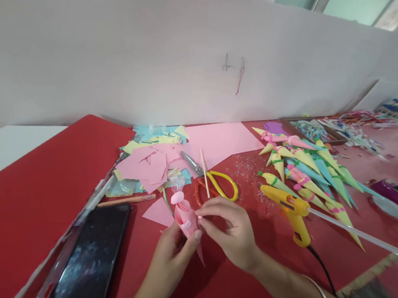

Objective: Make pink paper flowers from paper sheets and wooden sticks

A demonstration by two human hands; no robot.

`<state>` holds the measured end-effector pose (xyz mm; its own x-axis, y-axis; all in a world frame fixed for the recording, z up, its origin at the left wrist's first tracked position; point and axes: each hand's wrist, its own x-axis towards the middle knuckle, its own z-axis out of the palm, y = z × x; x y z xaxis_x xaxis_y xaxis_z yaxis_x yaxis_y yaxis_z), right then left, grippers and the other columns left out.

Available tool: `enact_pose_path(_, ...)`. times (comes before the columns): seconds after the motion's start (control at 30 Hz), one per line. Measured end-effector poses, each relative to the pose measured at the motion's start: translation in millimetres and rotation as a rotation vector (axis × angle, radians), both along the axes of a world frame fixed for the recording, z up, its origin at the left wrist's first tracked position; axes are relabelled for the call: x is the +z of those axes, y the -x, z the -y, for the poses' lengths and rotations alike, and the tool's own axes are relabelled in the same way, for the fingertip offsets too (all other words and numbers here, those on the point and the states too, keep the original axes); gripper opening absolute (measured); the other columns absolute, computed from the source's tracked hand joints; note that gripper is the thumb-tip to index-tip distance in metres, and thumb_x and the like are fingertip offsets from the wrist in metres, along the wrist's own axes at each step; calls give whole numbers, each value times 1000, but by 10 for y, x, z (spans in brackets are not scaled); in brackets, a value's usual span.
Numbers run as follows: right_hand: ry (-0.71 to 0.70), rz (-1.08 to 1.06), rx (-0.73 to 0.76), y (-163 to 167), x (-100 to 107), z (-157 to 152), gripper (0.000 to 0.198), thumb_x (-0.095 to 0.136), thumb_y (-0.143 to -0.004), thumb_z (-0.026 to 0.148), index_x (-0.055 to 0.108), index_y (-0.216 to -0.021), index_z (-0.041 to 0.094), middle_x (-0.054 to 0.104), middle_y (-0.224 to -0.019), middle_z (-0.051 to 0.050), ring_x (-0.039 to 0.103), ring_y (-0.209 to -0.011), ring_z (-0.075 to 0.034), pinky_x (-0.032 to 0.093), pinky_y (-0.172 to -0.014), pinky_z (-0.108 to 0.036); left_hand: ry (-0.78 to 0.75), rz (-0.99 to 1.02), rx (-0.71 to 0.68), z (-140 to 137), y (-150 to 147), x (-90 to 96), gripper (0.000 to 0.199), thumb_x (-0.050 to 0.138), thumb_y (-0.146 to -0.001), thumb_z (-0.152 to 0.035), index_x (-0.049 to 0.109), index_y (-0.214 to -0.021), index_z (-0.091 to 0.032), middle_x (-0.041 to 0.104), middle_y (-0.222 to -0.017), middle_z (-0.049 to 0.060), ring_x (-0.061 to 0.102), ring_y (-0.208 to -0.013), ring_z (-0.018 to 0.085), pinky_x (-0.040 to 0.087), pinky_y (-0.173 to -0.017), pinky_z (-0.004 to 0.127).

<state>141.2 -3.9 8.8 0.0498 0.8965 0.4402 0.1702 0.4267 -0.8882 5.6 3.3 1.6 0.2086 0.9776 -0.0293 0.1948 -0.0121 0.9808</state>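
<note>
A pink paper cone figure (185,216), with a round pink top and a narrow tip pointing down, is held between the thumb and fingers of my left hand (175,246). Clear wrap sticks up behind its top. At the figure's right side, my right hand (230,228) pinches a small pink piece (199,217) between thumb and forefinger. Whether that piece touches the figure I cannot tell. Just beyond my hands lie yellow- and orange-handled scissors (220,184) and a thin pale stick (205,172).
To the right, a yellow glue gun (291,210) with a long glue stick lies before a heap of finished paper cones (307,166). Pink paper scraps (147,164) and a pink sheet (219,142) lie behind. A black phone (90,264) and a pencil (129,200) are at left.
</note>
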Motion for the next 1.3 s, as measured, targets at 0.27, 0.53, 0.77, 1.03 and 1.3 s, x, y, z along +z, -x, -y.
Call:
enact_pose_path(0.27, -8, 24, 34, -9, -7, 21, 18, 59, -75, 18, 68, -86, 28, 61, -80, -1, 58, -75, -13, 47, -70, -26, -58, -115, -54, 3, 21, -50, 19, 54, -71, -36, 57, -63, -18, 60, -58, 1, 53, -56, 18, 44, -53, 26)
enact_pose_path(0.53, -28, 40, 67, -17, -18, 5, 17, 56, -76, 17, 68, -86, 25, 60, -84, -2, 57, -79, -13, 47, -73, -26, -82, -186, -75, 9, 50, -63, 24, 49, -73, -39, 59, -70, -17, 64, -66, 3, 57, -63, 20, 46, -60, 29)
enact_pose_path(0.77, 58, -101, 83, 20, -39, 6, 15, 59, -72, 15, 62, -84, 22, 56, -82, -1, 55, -76, -12, 47, -67, -23, -111, -223, -103, 25, 58, -54, 24, 47, -74, -37, 60, -76, -17, 66, -72, 4, 56, -64, 19, 46, -61, 29)
enact_pose_path(1.03, 196, -268, 191, 39, -62, -15, 22, 59, -71, 16, 58, -92, 22, 53, -90, -1, 55, -80, -12, 47, -71, -24, -127, -193, -136, 13, 41, -28, 21, 46, -75, -34, 58, -78, -16, 65, -71, 3, 57, -64, 18, 46, -60, 27)
enact_pose_path(1.3, 196, -202, 184, 28, -90, -39, 16, 57, -71, 15, 59, -85, 21, 54, -86, -1, 53, -81, -12, 44, -72, -25, -143, -204, -129, 18, 22, -15, 17, 47, -74, -31, 56, -73, -18, 63, -69, 1, 55, -60, 16, 45, -56, 25)
